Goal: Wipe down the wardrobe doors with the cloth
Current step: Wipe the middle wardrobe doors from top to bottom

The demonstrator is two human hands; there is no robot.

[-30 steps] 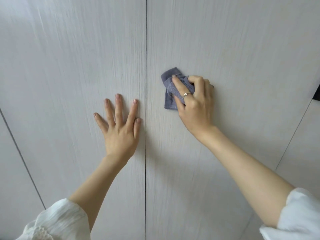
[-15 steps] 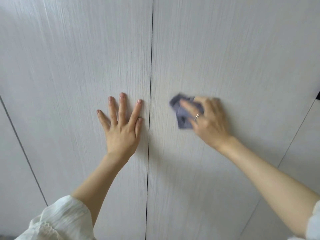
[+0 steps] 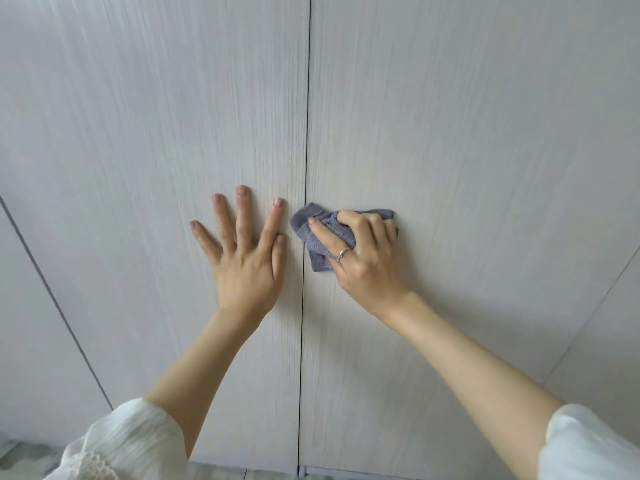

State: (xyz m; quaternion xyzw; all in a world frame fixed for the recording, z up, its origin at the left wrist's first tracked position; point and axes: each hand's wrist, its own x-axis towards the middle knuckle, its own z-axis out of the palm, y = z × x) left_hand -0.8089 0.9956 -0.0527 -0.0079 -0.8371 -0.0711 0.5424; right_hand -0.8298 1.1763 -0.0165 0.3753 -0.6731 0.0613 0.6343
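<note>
Pressing a crumpled grey-blue cloth (image 3: 318,237) against the right wardrobe door (image 3: 467,133), just beside the centre seam (image 3: 306,133) | right hand (image 3: 367,258): fingers (image 3: 323,232) bunched around the cloth, ring on one | left hand (image 3: 246,258): flat on the left wardrobe door (image 3: 156,116), fingers spread | white sleeves (image 3: 131,441) at both forearms
</note>
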